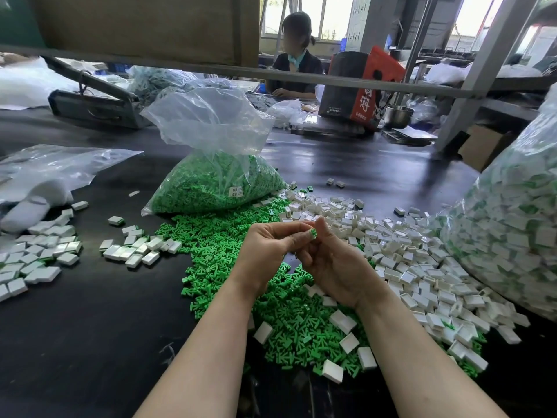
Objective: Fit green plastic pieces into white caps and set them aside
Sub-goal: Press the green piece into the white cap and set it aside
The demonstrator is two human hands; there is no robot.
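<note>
Pinching a small green piece (pixel 313 234) between fingertips, the left hand (pixel 268 251) and right hand (pixel 334 263) meet above the dark table (pixel 90 327), fingers of both curled round it; whether a white cap sits under the fingers cannot be told. Below the wrists spreads a loose heap of green pieces (pixel 286 321) with a few white caps lying on it. To the right lies a pile of white caps (pixel 407 260), open sides showing. To the left sit finished white blocks with green edges (pixel 135 248), in loose clusters. Behind the hands a clear plastic bag (pixel 217 176), its mouth open and crumpled upward, holds green pieces; a small white label (pixel 236 192) on it is too small to read. At the right edge a big clear sack (pixel 518 224) bulges with white-and-green assembled parts. Farther back a red and black carton (pixel 361 89) bears printed characters, not legible, beside a metal bowl (pixel 398 115)
</note>
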